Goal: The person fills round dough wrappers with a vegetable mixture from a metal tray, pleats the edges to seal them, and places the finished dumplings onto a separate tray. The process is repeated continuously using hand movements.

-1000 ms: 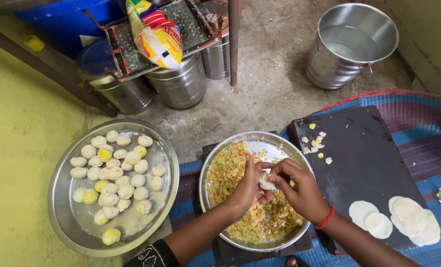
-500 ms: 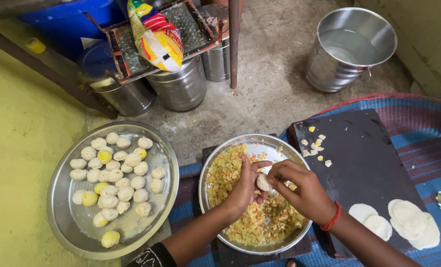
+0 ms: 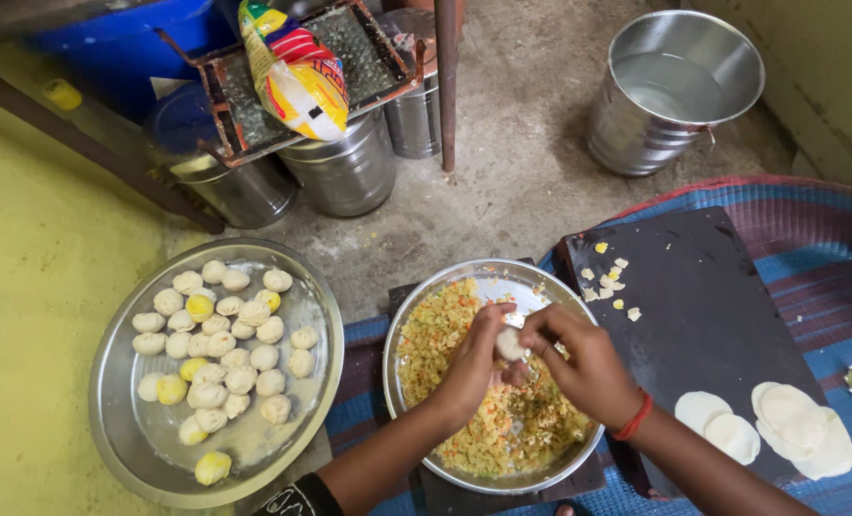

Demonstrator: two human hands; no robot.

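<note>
Small pale dough ball (image 3: 510,343): sitting pinched between the fingertips of both hands, above the steel bowl (image 3: 464,283). Bowl is lying flat on the mat, holding crumbly yellow-orange filling (image 3: 445,339) heaped over its left and lower parts.

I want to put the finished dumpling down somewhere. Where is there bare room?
The round steel tray is bare along its near rim, around the lone dumpling. The black board is free in its middle, between yellow crumbs and white dough discs. The filling bowl under both hands is crowded.
</note>
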